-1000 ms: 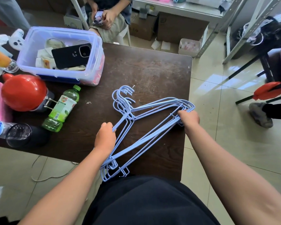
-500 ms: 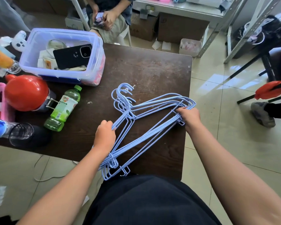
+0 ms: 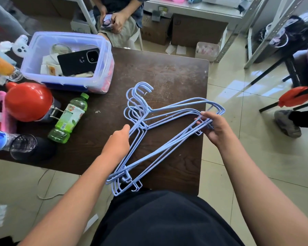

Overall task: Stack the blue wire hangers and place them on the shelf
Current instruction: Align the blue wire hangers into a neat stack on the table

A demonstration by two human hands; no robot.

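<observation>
A bundle of several blue wire hangers (image 3: 169, 110) sits over the dark wooden table (image 3: 167, 75), hooks fanned out toward the far side. My left hand (image 3: 116, 144) grips the bundle's near-left arm, just below the necks. At the right shoulder corner my right hand (image 3: 214, 128) pinches the wires, palm turned up. The lower-left corner of the bundle hangs past the table's near edge, above my dark clothing. A metal shelf frame (image 3: 267, 32) stands at the far right.
On the table's left stand a clear plastic bin (image 3: 103, 55) holding a black phone, a red round object (image 3: 28, 101), a green bottle (image 3: 69, 118) lying down and a glass (image 3: 23, 147). A seated person holds a phone beyond the table. Another person's shoe (image 3: 286, 123) is at right.
The hangers have lifted slightly and their hooks have spread apart. My right hand turned palm up at the right corner. My left hand slid a little along the left arm.
</observation>
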